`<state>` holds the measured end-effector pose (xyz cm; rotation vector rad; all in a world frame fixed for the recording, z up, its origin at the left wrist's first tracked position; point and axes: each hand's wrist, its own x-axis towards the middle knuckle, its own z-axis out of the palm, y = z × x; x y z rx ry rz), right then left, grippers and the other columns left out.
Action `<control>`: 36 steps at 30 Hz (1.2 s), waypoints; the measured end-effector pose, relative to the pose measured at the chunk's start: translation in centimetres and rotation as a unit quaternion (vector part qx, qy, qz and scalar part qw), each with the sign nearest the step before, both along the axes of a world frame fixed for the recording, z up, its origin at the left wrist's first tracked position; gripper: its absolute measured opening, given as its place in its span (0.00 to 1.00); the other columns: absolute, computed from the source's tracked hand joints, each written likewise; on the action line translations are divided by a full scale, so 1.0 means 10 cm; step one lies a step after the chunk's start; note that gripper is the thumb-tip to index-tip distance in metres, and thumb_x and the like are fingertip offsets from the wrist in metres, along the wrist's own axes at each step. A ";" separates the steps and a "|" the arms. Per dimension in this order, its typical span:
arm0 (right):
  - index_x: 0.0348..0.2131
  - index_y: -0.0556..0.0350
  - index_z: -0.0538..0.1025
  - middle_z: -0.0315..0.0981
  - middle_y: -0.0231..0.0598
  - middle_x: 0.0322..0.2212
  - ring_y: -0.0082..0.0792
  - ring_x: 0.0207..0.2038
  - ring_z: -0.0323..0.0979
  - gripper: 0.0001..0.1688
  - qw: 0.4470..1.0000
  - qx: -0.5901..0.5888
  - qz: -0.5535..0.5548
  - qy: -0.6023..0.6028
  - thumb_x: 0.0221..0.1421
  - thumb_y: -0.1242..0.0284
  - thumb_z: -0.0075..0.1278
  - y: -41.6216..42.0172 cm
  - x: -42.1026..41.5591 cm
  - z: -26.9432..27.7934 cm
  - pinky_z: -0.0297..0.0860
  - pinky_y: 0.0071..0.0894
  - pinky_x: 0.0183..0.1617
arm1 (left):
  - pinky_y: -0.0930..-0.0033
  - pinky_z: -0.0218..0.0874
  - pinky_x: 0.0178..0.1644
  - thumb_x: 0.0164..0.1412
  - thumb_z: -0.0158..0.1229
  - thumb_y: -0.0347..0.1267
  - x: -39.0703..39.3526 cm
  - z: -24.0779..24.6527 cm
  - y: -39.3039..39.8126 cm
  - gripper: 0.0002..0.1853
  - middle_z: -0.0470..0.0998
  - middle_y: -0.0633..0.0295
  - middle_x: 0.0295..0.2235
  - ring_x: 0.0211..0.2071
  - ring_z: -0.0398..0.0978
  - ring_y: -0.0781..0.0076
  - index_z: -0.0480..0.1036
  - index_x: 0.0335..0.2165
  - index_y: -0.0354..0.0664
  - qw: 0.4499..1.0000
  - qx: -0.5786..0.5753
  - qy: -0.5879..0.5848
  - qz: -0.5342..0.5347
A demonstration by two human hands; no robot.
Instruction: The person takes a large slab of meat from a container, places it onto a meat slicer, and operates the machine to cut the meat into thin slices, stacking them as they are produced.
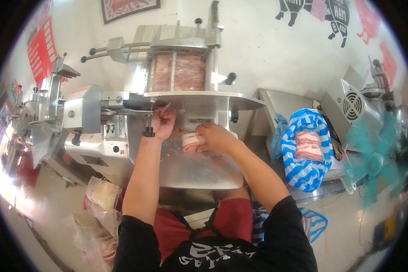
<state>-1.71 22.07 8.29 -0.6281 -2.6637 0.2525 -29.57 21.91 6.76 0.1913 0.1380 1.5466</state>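
Note:
In front of me stands a metal meat slicer (200, 170) with a block of frozen meat (189, 72) clamped in its upright carriage. My left hand (164, 123) is raised under the edge of the carriage table, palm up, with a thin piece of meat at its fingers; whether it grips the piece is hard to tell. On the slicer's lower tray lies a small stack of sliced pork belly (192, 142). My right hand (217, 138) holds the right side of that stack, thumb below and fingers above.
A blue-and-white striped bag (307, 180) with sliced pork belly (309, 146) sits on the steel table at right, near a spinning teal fan (374, 164). Plastic-wrapped meat (103, 193) is at lower left. Other slicing machines (47, 108) stand at left and right.

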 end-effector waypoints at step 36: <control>0.53 0.64 0.71 0.71 0.61 0.53 0.53 0.55 0.72 0.37 0.824 -0.395 -0.373 0.163 0.52 0.58 0.61 0.79 1.30 -3.61 0.68 0.48 0.57 | 0.63 0.69 0.50 0.65 0.55 0.30 0.35 0.06 -0.19 0.06 0.78 0.60 0.37 0.40 0.77 0.65 0.74 0.37 0.38 0.930 -0.051 0.293 0.215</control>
